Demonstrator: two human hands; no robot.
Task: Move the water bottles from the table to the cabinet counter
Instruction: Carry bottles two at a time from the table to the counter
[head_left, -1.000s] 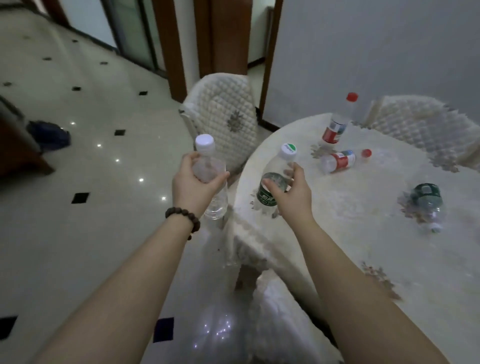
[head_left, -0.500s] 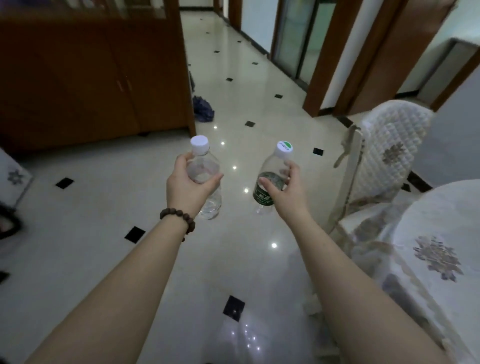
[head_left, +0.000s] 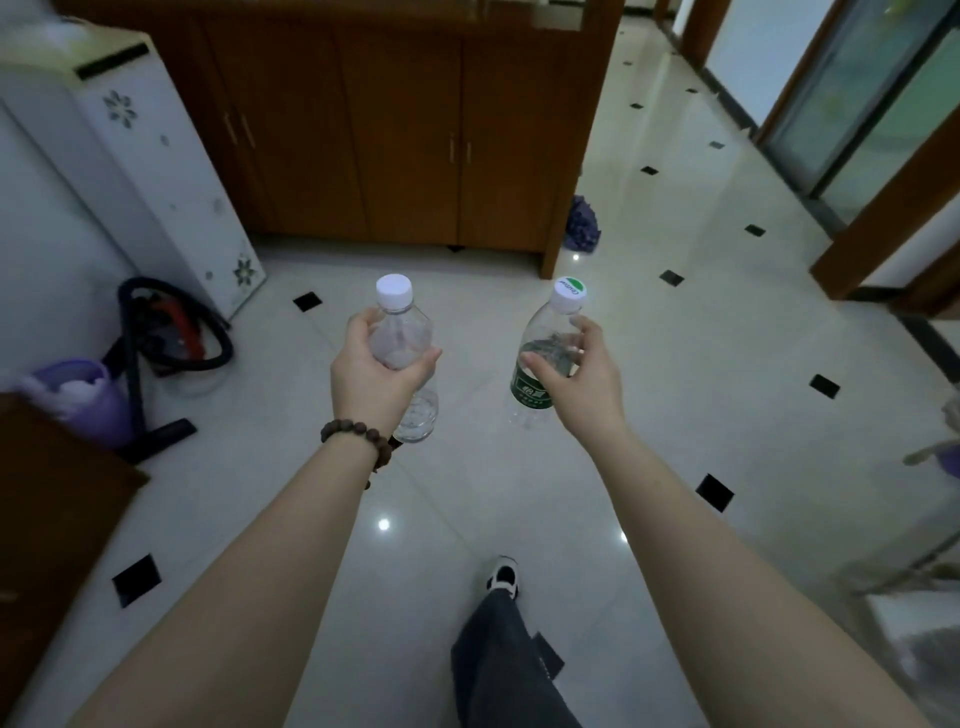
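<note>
Left hand (head_left: 375, 375) gripped the clear bottle (head_left: 402, 353); right hand (head_left: 581, 378) gripped the green-labelled bottle (head_left: 540, 364) — both upright, well short of the cabinet (head_left: 395, 130). Placement on its counter remained outstanding — judged mid-carry.

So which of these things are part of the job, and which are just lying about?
Part of the job: clear bottle in left hand; green-label bottle in right hand; wooden cabinet.

Lying about: vacuum cleaner, purple bin, white appliance, purple bundle.
</note>
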